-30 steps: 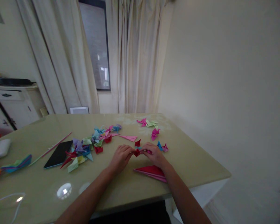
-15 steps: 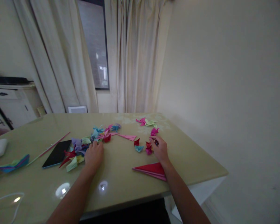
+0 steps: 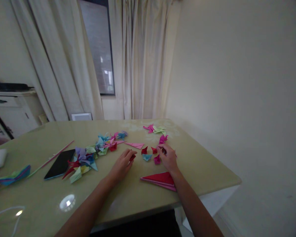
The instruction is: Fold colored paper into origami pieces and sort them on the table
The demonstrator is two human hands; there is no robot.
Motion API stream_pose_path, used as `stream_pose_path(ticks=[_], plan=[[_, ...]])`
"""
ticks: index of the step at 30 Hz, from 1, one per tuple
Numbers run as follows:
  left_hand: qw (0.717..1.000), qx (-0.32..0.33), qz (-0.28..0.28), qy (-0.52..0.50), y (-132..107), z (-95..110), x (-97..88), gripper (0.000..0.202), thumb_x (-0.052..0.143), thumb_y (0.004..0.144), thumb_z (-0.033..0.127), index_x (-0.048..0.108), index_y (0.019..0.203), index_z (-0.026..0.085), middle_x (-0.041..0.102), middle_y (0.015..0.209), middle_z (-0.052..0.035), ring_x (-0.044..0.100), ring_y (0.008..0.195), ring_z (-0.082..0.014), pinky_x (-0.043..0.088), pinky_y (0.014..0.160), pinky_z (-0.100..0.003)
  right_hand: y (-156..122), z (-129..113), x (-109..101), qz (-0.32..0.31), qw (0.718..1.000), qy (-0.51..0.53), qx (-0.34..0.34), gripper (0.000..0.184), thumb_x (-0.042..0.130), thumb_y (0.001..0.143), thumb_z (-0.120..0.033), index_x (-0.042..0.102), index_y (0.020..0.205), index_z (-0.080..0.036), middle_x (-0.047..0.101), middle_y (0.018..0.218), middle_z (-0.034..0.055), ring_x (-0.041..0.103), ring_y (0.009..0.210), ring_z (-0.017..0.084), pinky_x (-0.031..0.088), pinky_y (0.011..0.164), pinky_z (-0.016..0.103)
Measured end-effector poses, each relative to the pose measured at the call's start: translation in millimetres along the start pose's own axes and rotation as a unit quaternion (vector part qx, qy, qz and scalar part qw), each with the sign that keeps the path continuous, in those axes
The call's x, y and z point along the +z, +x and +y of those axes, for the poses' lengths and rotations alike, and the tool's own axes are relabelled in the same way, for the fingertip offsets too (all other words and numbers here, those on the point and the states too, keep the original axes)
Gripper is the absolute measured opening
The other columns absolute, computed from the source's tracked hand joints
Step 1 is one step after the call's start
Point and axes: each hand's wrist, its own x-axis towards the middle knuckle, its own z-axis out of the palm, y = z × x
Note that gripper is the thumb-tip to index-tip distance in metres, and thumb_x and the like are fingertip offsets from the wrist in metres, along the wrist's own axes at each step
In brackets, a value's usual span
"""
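My left hand (image 3: 122, 166) is closed over the middle of the table, a small dark red folded paper piece (image 3: 132, 157) showing at its fingertips. To its right, small origami pieces lie in a loose group: a dark red one (image 3: 144, 150), a light blue one (image 3: 147, 157), a red one (image 3: 154, 150) and a magenta one (image 3: 157, 160). Just beside them is my right hand (image 3: 169, 159), fingers pinched together. Something dark shows under those fingers, too small to name. A magenta folded piece (image 3: 163, 139) sits just beyond this hand.
Colourful origami cranes (image 3: 82, 159) are heaped on the left, beside a black tablet or phone (image 3: 59, 163). Red and pink folded paper triangles (image 3: 160, 180) lie by my right forearm. A flat pink folded strip (image 3: 134, 145) and more cranes (image 3: 159, 130) lie farther back.
My left hand has left the crane heap and moved right, with a dark red piece in its fingers. My right hand has hardly moved; a red piece now shows beside its fingertips.
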Motion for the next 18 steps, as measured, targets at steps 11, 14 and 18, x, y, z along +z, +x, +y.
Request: stream_pose_path(ticks=[11,14,18], plan=[[0.982,0.181,-0.059,-0.002,56.8,57.5,22.9,0.038,0.045,0.104,0.018,0.057,0.139,0.028,0.060,0.133,-0.0086,0.063,0.120,-0.0190,0.055,0.104,-0.034,2.7,-1.4,-2.6,-0.071,0.995,0.064,-0.029,0.028,0.063,0.101,-0.046,0.076,0.095,-0.022,0.073,0.088,0.0062,0.066,0.076,0.021,0.053,0.071,0.032],[0.991,0.134,-0.006,0.025,67.7,34.1,21.3,0.035,0.044,0.106,0.021,0.056,0.139,0.025,0.060,0.136,-0.0098,0.063,0.124,-0.0192,0.053,0.107,-0.034,3.6,-0.7,-3.5,-0.021,0.998,0.057,0.003,0.025,0.063,0.099,-0.043,0.073,0.090,-0.022,0.072,0.083,0.0047,0.066,0.074,0.021,0.052,0.069,0.031],[0.976,-0.052,-0.028,0.210,78.9,-14.9,4.8,0.039,0.044,0.102,0.014,0.055,0.139,0.019,0.057,0.146,-0.0145,0.054,0.139,-0.0244,0.044,0.117,-0.043,2.5,2.2,-3.3,-0.003,0.998,0.042,0.038,0.020,0.063,0.098,-0.036,0.074,0.096,-0.021,0.075,0.083,0.0047,0.067,0.070,0.020,0.053,0.068,0.030]])
